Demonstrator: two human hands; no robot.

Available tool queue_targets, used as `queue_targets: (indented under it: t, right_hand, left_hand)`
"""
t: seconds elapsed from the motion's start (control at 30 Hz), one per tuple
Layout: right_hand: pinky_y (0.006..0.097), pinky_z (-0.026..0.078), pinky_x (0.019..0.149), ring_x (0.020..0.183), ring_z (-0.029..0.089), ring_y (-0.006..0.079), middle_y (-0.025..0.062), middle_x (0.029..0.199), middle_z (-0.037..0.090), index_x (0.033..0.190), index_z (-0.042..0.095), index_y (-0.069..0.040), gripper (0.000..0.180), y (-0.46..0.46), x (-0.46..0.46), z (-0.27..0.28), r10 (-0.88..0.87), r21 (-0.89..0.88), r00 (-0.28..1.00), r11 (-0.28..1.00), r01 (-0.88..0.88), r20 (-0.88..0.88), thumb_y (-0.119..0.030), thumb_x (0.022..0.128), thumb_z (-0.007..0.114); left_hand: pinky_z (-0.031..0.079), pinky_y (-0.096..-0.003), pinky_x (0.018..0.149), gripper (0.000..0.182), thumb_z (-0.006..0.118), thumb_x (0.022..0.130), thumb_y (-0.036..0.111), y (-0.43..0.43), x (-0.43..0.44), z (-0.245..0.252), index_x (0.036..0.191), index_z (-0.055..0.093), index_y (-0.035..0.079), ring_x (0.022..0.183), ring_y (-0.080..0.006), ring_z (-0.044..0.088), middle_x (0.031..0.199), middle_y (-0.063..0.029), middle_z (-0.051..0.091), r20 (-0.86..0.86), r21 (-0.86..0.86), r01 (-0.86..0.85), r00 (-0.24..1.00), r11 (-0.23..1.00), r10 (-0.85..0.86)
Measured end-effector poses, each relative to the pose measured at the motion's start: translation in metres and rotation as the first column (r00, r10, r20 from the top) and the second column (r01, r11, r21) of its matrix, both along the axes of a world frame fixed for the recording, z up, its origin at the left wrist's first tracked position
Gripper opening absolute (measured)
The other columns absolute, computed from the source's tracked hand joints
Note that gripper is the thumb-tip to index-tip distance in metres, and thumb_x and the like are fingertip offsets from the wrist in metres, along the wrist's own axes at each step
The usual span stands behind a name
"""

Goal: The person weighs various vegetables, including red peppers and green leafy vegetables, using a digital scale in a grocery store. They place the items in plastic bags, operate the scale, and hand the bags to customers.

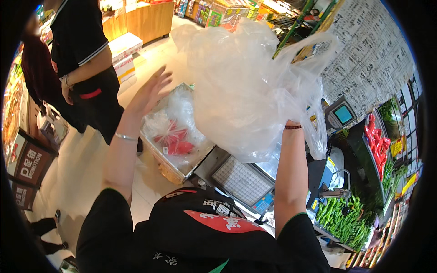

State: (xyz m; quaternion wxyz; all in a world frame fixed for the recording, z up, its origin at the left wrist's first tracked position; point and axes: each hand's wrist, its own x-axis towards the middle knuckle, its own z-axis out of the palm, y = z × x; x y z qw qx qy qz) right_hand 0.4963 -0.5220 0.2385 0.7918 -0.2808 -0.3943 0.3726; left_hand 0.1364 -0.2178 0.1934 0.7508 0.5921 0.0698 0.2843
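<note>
A large, puffed-out translucent plastic carrier bag (235,92) hangs in the air before me, its handle loops at the right. My right hand (292,123) holds it up near the handles; film covers the fingers, and only the wrist with a dark red bracelet shows. My left hand (150,92) is raised to the left of the bag, fingers apart, holding nothing. Below it stands a box (164,160) with clear plastic bags and a red item (177,141) inside. Under the bag lies a weighing scale's keypad (242,181), partly covered.
A scale display (342,114) stands at right, near a sheet of small print (368,51). Green peppers (341,218) and red peppers (377,143) lie beyond it. A person in black (85,68) stands at upper left, beside white cartons (124,56).
</note>
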Motion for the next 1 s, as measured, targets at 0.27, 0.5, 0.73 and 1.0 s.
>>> queue_targets:
  t: [0.27, 0.5, 0.73, 1.0]
  right_hand:
    - [0.0360, 0.053, 0.086, 0.101, 0.062, 0.0208, 0.0111, 0.119, 0.061, 0.130, 0.050, -0.002, 0.046, 0.053, -0.052, 0.041, -0.114, -0.173, 0.989, 0.977, 0.128, 0.089, -0.012, 0.088, 0.063]
    - [0.0353, 0.051, 0.090, 0.104, 0.061, 0.0193, 0.0100, 0.121, 0.061, 0.131, 0.050, -0.001, 0.048, 0.001, -0.076, 0.068, -0.142, -0.205, 0.943, 0.956, 0.209, 0.302, -0.008, 0.085, 0.066]
    - [0.0348, 0.046, 0.099, 0.113, 0.058, 0.0203, 0.0100, 0.124, 0.060, 0.129, 0.051, -0.001, 0.045, -0.014, -0.068, 0.038, -0.229, -0.231, 0.948, 0.932, 0.279, 0.221, -0.015, 0.088, 0.064]
    - [0.0357, 0.046, 0.098, 0.113, 0.058, 0.0210, 0.0102, 0.124, 0.060, 0.129, 0.051, -0.001, 0.044, -0.008, -0.095, 0.036, -0.219, -0.165, 0.971, 0.958, 0.233, 0.098, -0.017, 0.089, 0.063]
  left_hand:
    - [0.043, -0.0360, 0.102, 0.083, 0.076, 0.081, 0.033, -0.055, 0.055, 0.083, 0.137, 0.034, -0.011, 0.124, -0.0256, 0.050, 0.136, -0.0199, 0.049, -0.294, 0.286, 0.156, 0.953, 0.946, -0.069]
    - [0.050, -0.0349, 0.094, 0.034, 0.056, 0.095, 0.016, -0.026, 0.025, 0.077, 0.125, 0.054, 0.001, 0.109, -0.0197, 0.060, 0.119, -0.0090, 0.062, 0.110, -0.282, -0.448, 0.863, 0.849, 0.492]
    - [0.051, -0.0372, 0.090, 0.034, 0.041, 0.100, 0.026, -0.003, -0.004, 0.056, 0.123, 0.054, 0.004, 0.105, -0.0204, 0.060, 0.117, -0.0078, 0.062, 0.457, -0.579, -0.030, 0.816, 0.815, 0.355]
    - [0.047, -0.0341, 0.093, 0.050, 0.067, 0.083, 0.024, -0.091, -0.013, 0.074, 0.126, 0.055, 0.002, 0.109, -0.0215, 0.059, 0.120, -0.0115, 0.061, 0.174, 0.650, -0.078, 0.983, 0.756, -0.049]
